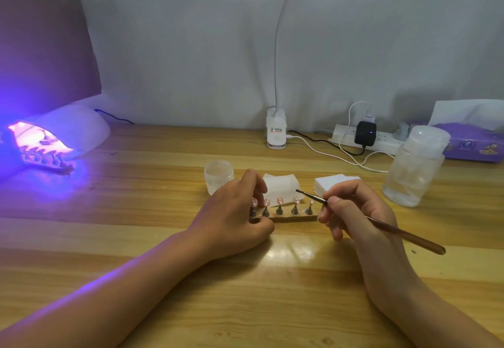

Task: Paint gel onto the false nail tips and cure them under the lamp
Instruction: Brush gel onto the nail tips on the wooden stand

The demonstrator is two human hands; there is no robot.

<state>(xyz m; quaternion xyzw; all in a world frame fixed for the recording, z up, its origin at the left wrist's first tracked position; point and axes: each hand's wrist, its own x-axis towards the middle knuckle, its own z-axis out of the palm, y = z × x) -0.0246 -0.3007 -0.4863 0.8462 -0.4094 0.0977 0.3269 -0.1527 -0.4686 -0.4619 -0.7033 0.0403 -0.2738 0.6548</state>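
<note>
On the wooden table point(136, 197) a narrow wooden strip point(294, 218) carries five nail tips point(279, 200), each on its own small stand, in one row from left to right. The left hand point(231, 219) is closed on the left end of the strip, thumb on the near edge and fingers curled over the far side, beside the leftmost tip. The right hand point(351, 211) pinches a thin brush point(381, 223) between thumb and fingers; its dark bristle end points left and hovers just above the two rightmost tips, whether it touches one I cannot tell. At the far left one white curing lamp point(62, 132) glows violet, and a second strip point(46, 158) with tips lies in its opening. One small jar point(218, 174) stands just behind the left hand.
</note>
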